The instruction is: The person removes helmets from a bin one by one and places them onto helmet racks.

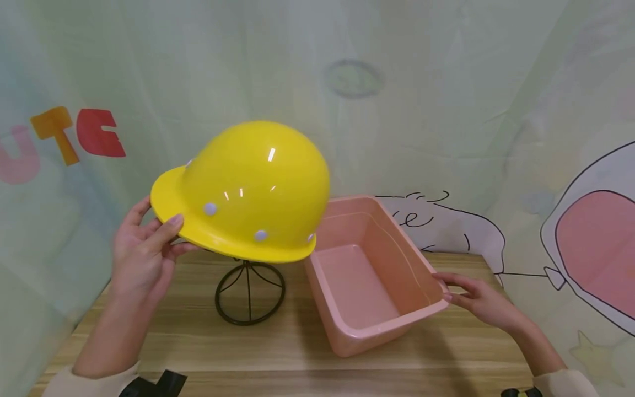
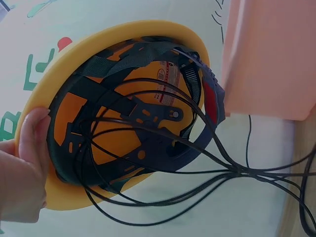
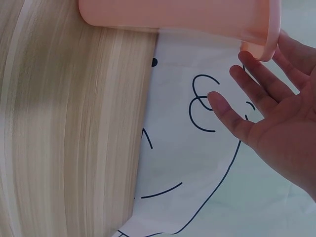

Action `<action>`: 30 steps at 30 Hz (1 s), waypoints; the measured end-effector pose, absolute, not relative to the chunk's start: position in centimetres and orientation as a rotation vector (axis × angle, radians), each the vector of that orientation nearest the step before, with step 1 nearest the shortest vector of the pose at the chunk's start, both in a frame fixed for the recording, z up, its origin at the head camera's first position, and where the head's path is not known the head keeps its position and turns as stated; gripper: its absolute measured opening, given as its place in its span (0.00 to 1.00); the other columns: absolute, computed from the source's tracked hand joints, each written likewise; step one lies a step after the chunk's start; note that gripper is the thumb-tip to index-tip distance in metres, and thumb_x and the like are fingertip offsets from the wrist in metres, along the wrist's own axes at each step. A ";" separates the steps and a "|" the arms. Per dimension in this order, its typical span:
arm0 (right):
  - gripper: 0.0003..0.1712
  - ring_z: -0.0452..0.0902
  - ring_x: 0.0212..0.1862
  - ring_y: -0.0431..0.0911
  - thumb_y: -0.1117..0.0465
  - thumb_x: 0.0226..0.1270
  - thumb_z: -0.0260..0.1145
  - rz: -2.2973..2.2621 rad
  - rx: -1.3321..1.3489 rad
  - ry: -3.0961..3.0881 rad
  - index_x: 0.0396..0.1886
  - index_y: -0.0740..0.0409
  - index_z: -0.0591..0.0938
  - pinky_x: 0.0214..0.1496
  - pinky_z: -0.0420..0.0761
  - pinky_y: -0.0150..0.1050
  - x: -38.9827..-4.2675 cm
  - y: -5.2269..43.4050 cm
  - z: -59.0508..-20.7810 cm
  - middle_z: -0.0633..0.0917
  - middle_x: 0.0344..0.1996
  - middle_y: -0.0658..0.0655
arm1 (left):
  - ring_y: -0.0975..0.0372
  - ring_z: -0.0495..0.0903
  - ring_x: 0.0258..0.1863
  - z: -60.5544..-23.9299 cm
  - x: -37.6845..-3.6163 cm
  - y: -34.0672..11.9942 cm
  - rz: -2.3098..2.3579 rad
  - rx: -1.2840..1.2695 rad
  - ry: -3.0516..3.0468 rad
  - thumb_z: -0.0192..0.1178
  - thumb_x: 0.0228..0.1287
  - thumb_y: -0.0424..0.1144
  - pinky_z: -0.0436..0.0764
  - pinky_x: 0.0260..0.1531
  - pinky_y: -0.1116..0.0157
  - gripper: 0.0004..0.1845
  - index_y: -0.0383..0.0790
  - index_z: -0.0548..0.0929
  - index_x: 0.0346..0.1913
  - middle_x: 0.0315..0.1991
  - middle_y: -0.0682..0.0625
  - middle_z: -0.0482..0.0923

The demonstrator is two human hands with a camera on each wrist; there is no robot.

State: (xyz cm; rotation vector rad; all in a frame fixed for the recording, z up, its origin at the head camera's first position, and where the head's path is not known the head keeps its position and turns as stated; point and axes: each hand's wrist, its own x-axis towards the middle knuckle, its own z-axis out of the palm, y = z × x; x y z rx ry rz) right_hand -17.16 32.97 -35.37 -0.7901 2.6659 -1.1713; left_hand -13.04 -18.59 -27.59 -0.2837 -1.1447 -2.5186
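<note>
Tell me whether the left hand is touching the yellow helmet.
Touching. The head view shows it: the left hand's thumb lies on top of the yellow helmet's brim, with other fingers beneath the edge.

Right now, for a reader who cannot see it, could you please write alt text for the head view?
A left hand grips a yellow hard hat by its brim above a black wire stand on a wooden table. To the right, a right hand holds a pink tub at one corner. Pale printed cloth hangs behind.
</note>
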 end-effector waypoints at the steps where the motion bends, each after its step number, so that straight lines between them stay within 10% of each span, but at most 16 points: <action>1: 0.23 0.66 0.54 0.25 0.64 0.66 0.59 -1.172 -0.786 2.663 0.60 0.65 0.72 0.46 0.79 0.31 -17.1 33.0 -35.3 0.73 0.57 0.68 | 0.54 0.84 0.33 -27.7 -13.0 -18.8 -2.527 -0.283 -1.136 0.54 0.60 0.20 0.83 0.26 0.62 0.27 0.35 0.59 0.61 0.42 0.41 0.80; 30: 0.23 0.66 0.54 0.25 0.67 0.66 0.59 -1.209 -0.793 2.652 0.60 0.68 0.71 0.45 0.80 0.32 -17.2 33.0 -35.7 0.73 0.57 0.70 | 0.50 0.83 0.31 -31.4 -12.9 -21.4 -2.664 -0.335 -0.949 0.45 0.64 0.17 0.84 0.27 0.58 0.25 0.32 0.56 0.62 0.40 0.38 0.79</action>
